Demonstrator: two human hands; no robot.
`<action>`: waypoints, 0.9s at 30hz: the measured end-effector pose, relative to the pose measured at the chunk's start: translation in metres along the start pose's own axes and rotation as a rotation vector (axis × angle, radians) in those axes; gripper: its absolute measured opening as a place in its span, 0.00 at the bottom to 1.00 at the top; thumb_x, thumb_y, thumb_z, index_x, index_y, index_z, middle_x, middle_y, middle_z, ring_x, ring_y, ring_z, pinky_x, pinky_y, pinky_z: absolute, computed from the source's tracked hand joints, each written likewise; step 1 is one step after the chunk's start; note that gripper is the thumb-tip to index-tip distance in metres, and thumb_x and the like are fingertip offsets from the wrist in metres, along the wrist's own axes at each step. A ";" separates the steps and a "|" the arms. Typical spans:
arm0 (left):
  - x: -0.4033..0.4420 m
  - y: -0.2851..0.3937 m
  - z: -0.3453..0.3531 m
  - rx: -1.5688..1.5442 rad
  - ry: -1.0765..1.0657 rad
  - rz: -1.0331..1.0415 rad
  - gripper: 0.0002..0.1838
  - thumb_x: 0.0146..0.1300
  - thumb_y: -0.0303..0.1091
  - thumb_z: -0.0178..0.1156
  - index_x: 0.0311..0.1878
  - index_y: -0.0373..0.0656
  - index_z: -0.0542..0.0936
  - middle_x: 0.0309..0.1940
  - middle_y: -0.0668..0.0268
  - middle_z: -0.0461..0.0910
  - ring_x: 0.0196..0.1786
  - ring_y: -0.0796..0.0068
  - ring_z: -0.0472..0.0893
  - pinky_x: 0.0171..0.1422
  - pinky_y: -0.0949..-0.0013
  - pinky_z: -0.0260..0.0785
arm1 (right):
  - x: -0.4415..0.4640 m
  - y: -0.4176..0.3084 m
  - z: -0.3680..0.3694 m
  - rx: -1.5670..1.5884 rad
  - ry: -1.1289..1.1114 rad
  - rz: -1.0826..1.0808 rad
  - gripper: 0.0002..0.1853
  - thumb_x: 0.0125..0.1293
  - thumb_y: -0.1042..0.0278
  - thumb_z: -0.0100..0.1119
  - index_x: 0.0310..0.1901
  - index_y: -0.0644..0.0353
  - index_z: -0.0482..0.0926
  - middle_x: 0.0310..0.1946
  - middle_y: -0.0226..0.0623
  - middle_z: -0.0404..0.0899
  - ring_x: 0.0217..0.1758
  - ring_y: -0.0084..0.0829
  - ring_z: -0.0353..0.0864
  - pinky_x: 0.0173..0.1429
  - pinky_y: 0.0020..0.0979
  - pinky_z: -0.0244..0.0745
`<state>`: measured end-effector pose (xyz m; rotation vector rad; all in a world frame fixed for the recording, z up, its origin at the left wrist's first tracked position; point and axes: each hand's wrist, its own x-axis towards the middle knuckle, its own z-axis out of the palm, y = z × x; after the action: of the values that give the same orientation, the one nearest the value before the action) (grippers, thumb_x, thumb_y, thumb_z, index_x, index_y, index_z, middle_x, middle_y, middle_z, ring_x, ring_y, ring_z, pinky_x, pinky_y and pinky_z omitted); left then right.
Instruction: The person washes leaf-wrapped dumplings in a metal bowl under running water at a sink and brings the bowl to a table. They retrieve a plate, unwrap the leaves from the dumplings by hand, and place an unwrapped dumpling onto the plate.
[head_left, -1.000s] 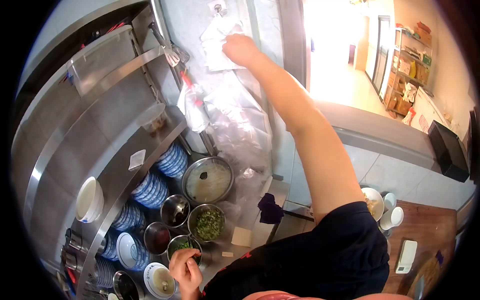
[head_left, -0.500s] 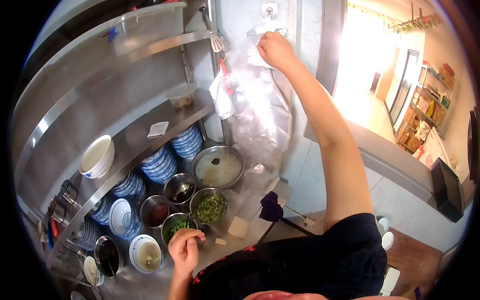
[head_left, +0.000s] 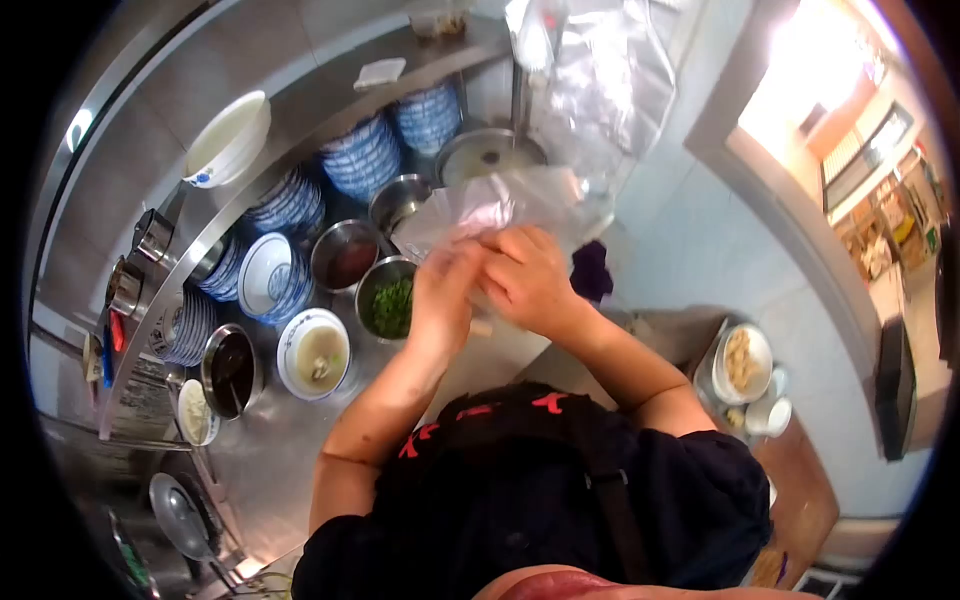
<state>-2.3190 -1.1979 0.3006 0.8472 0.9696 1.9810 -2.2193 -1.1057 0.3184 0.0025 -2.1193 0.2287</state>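
Observation:
A clear plastic bag (head_left: 520,205) is stretched out above the steel bowls, held at its near edge by both hands. My left hand (head_left: 445,300) is closed on that edge, somewhat blurred. Right beside it, touching or nearly so, my right hand (head_left: 530,285) pinches the bag with bent fingers. Just left of my left hand stands a steel bowl of chopped greens (head_left: 388,305). The bag partly covers the other steel bowls behind it. A white-and-blue bowl with pale broth (head_left: 314,355) sits on the counter further left.
Stacked blue-patterned bowls (head_left: 360,160) stand under the steel shelf (head_left: 330,125). A bowl of dark sauce (head_left: 230,370) and a ladle (head_left: 182,515) are at the left. More plastic bags (head_left: 600,85) hang on the wall. A dark purple cloth (head_left: 592,272) lies right of my right hand.
My right hand has come down from the hanging bags on the wall with a plastic bag. My left hand has moved up and right to meet it, and the view has tilted down.

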 end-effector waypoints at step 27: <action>-0.214 0.071 -0.187 0.505 0.171 -0.259 0.05 0.63 0.30 0.52 0.34 0.40 0.73 0.17 0.70 0.72 0.18 0.84 0.68 0.23 0.76 0.58 | -0.105 -0.229 0.039 -0.029 -0.106 0.551 0.36 0.51 0.75 0.64 0.63 0.57 0.61 0.61 0.45 0.62 0.63 0.38 0.63 0.63 0.36 0.62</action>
<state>-2.3881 -1.4710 0.2197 0.7729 1.6350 1.6258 -2.1752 -1.3469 0.2470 -0.6031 -2.1891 0.5310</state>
